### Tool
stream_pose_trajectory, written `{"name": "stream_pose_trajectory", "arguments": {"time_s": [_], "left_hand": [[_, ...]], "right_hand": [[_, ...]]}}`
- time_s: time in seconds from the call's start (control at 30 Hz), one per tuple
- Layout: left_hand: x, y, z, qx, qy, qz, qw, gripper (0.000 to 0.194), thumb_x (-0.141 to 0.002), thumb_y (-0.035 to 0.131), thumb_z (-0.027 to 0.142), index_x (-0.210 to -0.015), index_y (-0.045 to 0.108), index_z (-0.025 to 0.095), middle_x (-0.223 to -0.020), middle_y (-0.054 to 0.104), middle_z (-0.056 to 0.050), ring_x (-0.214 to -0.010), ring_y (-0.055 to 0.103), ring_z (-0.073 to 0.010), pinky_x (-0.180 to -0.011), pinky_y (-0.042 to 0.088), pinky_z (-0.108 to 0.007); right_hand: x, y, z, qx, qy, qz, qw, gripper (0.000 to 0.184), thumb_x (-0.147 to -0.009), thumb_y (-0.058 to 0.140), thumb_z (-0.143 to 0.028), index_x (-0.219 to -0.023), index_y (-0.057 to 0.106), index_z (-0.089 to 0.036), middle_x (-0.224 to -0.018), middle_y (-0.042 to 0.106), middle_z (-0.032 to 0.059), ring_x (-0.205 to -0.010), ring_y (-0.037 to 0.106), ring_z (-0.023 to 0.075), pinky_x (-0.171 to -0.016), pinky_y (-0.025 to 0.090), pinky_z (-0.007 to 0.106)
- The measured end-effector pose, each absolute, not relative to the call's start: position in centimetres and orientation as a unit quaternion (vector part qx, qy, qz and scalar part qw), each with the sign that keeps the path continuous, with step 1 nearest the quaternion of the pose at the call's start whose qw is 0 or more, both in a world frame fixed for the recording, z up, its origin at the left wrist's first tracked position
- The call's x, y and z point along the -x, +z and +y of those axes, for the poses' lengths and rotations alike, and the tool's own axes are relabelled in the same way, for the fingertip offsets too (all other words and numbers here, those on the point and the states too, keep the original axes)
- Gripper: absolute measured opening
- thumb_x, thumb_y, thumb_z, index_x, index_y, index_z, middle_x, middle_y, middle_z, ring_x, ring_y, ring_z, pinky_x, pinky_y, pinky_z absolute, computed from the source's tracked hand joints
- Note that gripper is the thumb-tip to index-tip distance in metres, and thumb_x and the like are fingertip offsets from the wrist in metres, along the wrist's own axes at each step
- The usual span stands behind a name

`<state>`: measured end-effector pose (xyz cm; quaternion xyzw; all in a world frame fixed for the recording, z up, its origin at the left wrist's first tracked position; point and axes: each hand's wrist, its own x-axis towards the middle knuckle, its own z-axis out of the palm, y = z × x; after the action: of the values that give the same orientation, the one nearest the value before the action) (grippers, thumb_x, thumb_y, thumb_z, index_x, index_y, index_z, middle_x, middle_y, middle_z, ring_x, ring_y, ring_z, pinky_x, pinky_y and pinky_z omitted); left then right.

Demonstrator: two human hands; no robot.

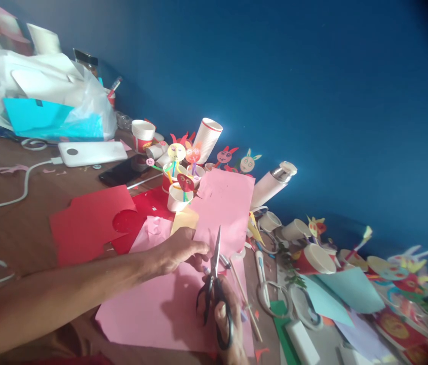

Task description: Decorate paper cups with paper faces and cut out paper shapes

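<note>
A pair of scissors [214, 276] with dark handles is held in my right hand [231, 314], its blades pointing up and away from me. My left hand [185, 248] pinches the lower left edge of a pink sheet of paper [229, 203], just left of the blades. The scissors' tip overlaps the lower part of this sheet; whether the blades are cutting into it I cannot tell. Below both hands lies a larger pink sheet [149, 314] on the table. Red paper [88, 223] with cut-out edges rests to the left of my left hand.
Paper cups with drawn-face figures [179, 196] stand behind the sheet, near a pale thermos [270, 185]. A white power bank [92, 153], dark phone [126, 170] and plastic bag [95, 101] are at the left. More cups [316, 258] and coloured paper [354, 291] crowd the right.
</note>
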<state>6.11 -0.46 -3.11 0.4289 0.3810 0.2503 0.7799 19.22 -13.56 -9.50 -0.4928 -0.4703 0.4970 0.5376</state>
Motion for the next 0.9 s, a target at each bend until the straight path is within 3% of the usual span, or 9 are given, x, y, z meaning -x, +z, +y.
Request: {"name": "stream_pose_trajectory", "arguments": {"time_s": [0.9], "left_hand": [[-5.4, -3.3, 0.5, -0.483, 0.233, 0.351, 0.768, 0.004, -0.059, 0.060, 0.014, -0.060, 0.061, 0.011, -0.055, 0.060, -0.002, -0.051, 0.060, -0.0144, -0.047, 0.053, -0.025]], "right_hand": [[-18.7, -8.2, -13.3, 0.497, 0.488, -0.482, 0.531, 0.054, -0.072, 0.055, -0.068, -0.098, 0.055, -0.021, -0.056, 0.053, -0.0036, -0.042, 0.040, 0.0068, -0.039, 0.031, 0.019]]}}
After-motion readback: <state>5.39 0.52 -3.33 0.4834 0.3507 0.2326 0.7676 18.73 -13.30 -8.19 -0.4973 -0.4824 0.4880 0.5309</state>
